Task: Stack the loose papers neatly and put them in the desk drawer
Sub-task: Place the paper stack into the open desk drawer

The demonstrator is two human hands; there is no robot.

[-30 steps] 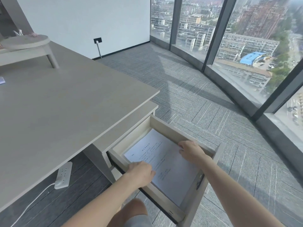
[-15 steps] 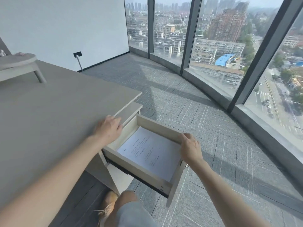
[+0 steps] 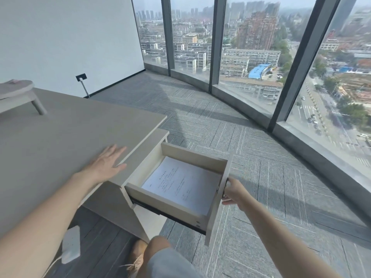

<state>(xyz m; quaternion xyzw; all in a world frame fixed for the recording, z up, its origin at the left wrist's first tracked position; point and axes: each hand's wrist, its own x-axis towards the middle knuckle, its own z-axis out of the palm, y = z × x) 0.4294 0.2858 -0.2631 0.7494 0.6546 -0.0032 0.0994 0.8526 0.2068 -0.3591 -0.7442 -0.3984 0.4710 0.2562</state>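
Both hands are away from the papers. The left hand (image 3: 108, 163) lies flat and open, fingers spread, palm down on the bench (image 3: 60, 141) near its front edge, grasping nothing. The right hand (image 3: 233, 192) is at the outer face of the drawer front; its fingertips are hidden behind the panel, so I cannot tell whether it grips the front or only touches it. The drawer (image 3: 168, 199) is pulled out from under the bench, open to view. The papers (image 3: 184, 183) lie flat on its bottom as one squared stack, printed side up, towards the right and far side of the drawer, with a bare strip of drawer floor along the left wall. A power strip (image 3: 71, 244) lies on the floor below the bench. A knee and a tan shoe (image 3: 138, 255) show at the lower edge.
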